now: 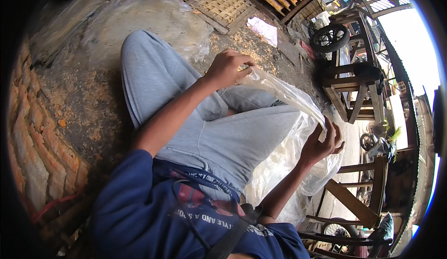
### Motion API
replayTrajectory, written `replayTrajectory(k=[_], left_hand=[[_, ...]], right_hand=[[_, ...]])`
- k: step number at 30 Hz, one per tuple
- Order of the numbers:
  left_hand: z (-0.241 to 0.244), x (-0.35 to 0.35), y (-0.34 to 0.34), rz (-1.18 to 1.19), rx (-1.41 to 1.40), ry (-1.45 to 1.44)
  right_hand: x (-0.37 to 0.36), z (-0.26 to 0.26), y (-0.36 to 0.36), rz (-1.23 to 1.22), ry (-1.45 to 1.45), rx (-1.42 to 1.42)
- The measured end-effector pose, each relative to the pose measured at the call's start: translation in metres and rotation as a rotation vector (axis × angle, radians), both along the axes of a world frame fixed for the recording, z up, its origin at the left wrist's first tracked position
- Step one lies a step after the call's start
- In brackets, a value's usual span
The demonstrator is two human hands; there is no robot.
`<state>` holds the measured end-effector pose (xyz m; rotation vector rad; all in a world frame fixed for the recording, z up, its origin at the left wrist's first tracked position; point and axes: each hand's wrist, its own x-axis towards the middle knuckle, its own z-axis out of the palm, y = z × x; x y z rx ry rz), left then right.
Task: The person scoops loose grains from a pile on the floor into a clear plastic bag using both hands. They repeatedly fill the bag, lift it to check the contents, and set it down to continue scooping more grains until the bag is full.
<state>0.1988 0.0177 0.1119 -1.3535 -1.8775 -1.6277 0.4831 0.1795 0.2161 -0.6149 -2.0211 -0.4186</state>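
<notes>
A strip of clear plastic sheet (279,88) stretches between my two hands above my crossed legs. My left hand (228,68) pinches one end of it between thumb and fingers, over my shin. At the other end, beyond my knee, my right hand (323,140) grips the sheet's edge with the thumb side, its other fingers spread. More crumpled clear plastic (276,171) lies beside my thigh, under and around my right forearm. Which hand is which is judged from the arms' sides; the picture appears turned.
Flat plastic sheeting (150,28) covers part of the dirty ground beyond my knee. A woven bamboo panel (225,7) and a white scrap (263,30) lie past it. Wooden frames (352,84) and a wheel (330,38) stand at the right. Stacked ridged pieces (42,147) are at the left; part of another person shows top left.
</notes>
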Motion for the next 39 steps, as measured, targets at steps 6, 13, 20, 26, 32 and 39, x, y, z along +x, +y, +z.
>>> replayTrajectory(k=[6,13,20,26,32,39], left_hand=[[0.024,-0.001,-0.009,-0.244,0.29,-0.354],[0.009,-0.016,-0.002,-0.292,0.509,-0.828],[-0.007,-0.054,-0.008,0.06,0.745,-1.091],[-0.002,-0.047,-0.015,-0.023,0.777,-1.064],[0.039,0.029,0.004,-0.341,0.428,-1.075],[0.023,0.145,0.069,-0.837,-0.102,-1.068]], right_hand=[[0.044,0.039,0.037,0.126,-0.155,-0.271],[0.064,0.049,0.025,0.108,-0.663,-0.714],[0.041,-0.048,0.016,-0.214,-0.82,-0.473],[0.08,-0.028,0.052,0.315,0.214,-0.144],[0.24,0.042,0.115,0.4,0.095,-0.561],[0.386,0.069,0.178,-0.068,-0.153,-1.125]])
